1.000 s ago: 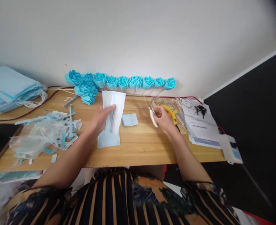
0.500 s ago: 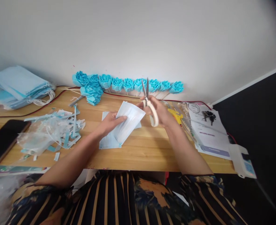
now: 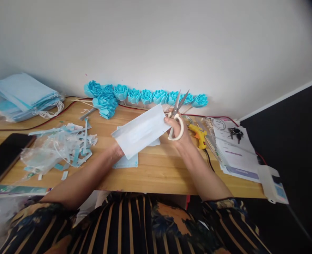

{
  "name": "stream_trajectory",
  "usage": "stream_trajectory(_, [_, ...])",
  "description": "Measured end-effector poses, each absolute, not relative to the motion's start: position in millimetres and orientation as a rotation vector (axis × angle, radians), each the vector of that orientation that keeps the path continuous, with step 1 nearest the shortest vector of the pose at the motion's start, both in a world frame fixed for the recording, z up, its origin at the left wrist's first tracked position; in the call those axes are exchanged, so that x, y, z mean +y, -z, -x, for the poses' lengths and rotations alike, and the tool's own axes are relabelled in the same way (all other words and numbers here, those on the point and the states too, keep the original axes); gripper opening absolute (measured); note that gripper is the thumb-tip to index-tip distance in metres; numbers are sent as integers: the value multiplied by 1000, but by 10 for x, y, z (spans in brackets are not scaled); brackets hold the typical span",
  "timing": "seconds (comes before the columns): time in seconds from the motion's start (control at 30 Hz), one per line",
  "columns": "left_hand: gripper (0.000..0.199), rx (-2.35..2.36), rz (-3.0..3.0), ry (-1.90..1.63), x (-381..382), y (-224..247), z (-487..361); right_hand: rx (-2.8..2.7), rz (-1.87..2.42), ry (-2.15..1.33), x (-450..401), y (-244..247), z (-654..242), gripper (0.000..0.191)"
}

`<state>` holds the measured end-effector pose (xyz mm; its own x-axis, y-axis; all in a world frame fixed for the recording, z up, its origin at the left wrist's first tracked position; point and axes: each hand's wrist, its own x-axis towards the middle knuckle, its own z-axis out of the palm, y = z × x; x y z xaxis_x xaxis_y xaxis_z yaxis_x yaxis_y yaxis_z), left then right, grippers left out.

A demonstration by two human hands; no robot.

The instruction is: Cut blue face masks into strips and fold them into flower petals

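A light blue face mask sheet [image 3: 142, 130], with no ear loops showing, is held up slanted over the table. My right hand [image 3: 179, 132] pinches its right edge between thumb and fingers. Scissors [image 3: 176, 109] with cream handles hang in that same hand, blades parted and pointing up toward the wall. Most of my left hand [image 3: 117, 151] is behind the sheet, so its fingers are hidden. Beneath lie more mask sheets [image 3: 131, 162] on the wooden table [image 3: 156, 176].
Blue handmade flowers [image 3: 147, 96] line the wall. A stack of masks [image 3: 26, 93], a pile of cut strips and plastic [image 3: 58, 150] and a phone [image 3: 7, 157] are at left. A yellow glue gun [image 3: 199, 135], papers [image 3: 232, 151] and keys [image 3: 235, 134] lie at right.
The mask sheet has spread out and now covers my left hand, which gripped it in view before. My right hand has taken its edge, and the scissors have tilted right.
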<state>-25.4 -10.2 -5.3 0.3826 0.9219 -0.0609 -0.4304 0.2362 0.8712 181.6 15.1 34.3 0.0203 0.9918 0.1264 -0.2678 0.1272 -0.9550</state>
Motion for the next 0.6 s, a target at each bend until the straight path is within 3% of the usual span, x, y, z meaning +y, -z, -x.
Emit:
stream_trajectory(0.23, [36, 600, -1150, -926, -226, 143, 118, -876, 937, -1228, 105, -128, -1767, 44])
stream_trajectory(0.33, [38, 677, -1110, -938, -212, 146, 136, -1020, 939, -1171, 81, -111, -1768, 43])
stream_trajectory(0.6, [35, 571, -782, -1320, -129, 29, 154, -1429, 938, -1144, -40, -214, -1738, 42])
